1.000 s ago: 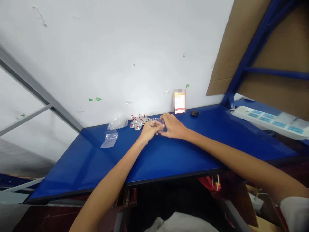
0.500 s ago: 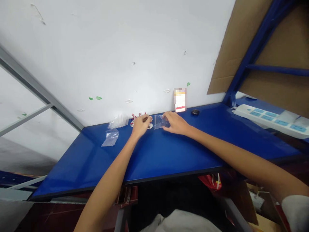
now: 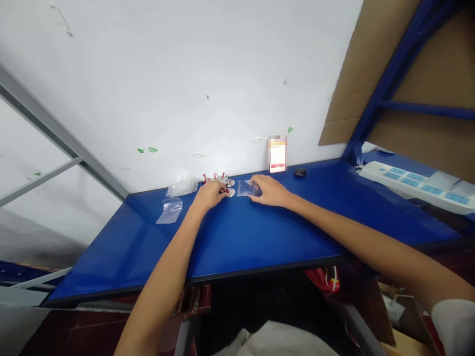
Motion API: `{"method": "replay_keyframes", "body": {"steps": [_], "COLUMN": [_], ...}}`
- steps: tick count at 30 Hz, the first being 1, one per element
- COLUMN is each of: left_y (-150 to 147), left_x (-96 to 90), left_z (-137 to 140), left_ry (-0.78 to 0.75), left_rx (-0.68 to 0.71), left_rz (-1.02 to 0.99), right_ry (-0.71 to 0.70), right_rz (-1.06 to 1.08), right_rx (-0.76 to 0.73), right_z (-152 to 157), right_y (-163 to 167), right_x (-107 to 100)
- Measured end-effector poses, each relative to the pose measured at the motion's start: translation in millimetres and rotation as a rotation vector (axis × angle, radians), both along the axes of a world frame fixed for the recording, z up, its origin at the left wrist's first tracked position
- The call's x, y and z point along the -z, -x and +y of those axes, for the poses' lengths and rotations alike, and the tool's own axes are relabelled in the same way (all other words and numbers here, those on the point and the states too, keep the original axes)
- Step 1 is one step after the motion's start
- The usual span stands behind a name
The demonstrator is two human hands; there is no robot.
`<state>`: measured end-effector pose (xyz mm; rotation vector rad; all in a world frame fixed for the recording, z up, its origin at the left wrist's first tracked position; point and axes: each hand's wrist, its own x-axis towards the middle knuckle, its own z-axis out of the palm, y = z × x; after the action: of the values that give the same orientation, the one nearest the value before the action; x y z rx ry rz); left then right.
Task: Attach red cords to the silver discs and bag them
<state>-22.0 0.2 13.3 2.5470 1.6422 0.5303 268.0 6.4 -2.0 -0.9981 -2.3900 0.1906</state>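
Observation:
My left hand (image 3: 210, 195) is closed in a pinch at the red cord end of a small round white pendant (image 3: 231, 193). Several more white pendants (image 3: 230, 182) with red cord loops lie just behind it by the wall, partly covered by my fingers. To the right, my right hand (image 3: 271, 190) grips a small clear plastic bag (image 3: 244, 188) between thumb and fingers. The bag's left end points toward the pinched pendant, with a narrow gap between them.
Left of my hands lie a stack of clear bags (image 3: 181, 186) and a single clear bag (image 3: 169, 211) on the blue table (image 3: 260, 237). A lit phone (image 3: 277, 154) leans on the wall near a small black object (image 3: 300, 172). A white power strip (image 3: 419, 184) sits at the right.
My left hand has drawn back slightly toward me and left, now with a pendant's red cord at its fingertips. My right hand stays nearly in place with the bag, which lies flatter.

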Motion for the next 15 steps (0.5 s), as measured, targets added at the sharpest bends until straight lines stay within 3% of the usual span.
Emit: {"method": "replay_keyframes", "body": {"steps": [11,15], "left_y": [-8.3,-12.0], "left_x": [9.2,9.8], "left_z": [0.7,0.9], "left_ry": [-0.041,-0.010], "left_rx": [0.001,0.014], "left_rz": [-0.049,-0.343], "right_ry": [0.004,0.012], "right_rz": [-0.014,-0.011], "right_rx": [-0.029,-0.030], "right_z": [-1.3,-2.7], "right_y": [3.7,3.8], "right_x": [1.6,-0.1]}}
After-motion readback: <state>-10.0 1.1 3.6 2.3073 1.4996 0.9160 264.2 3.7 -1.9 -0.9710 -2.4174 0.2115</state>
